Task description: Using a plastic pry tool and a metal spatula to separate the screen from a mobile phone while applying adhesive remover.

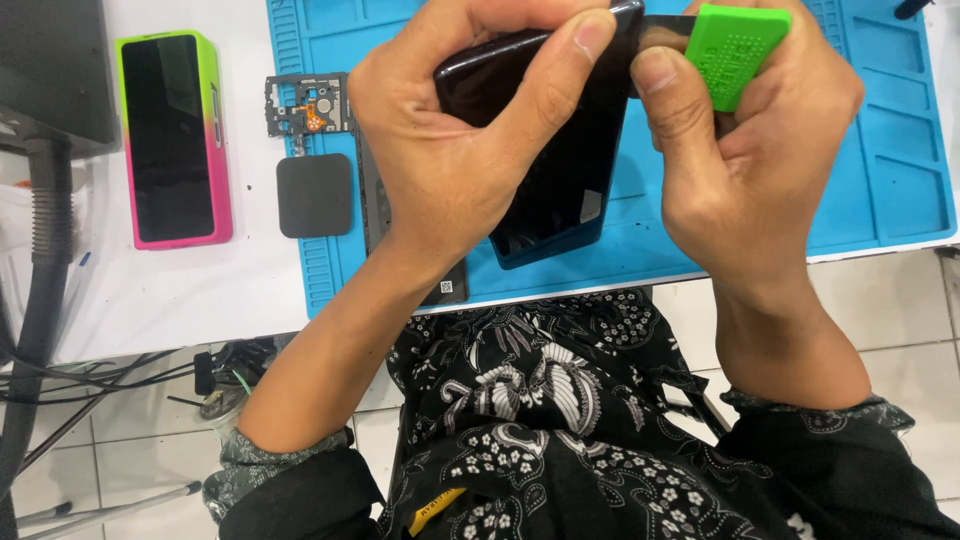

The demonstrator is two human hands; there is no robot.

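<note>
**Both hands on a dark phone**

Patterned black sleeves frame the left hand [450, 150] gripping a black phone [560, 170] raised over the blue mat [880, 180]. Right hand [745, 150] pinches a green pry tool [735, 50] against its top edge. Beside them lies a pink-green phone [172, 140].
</note>
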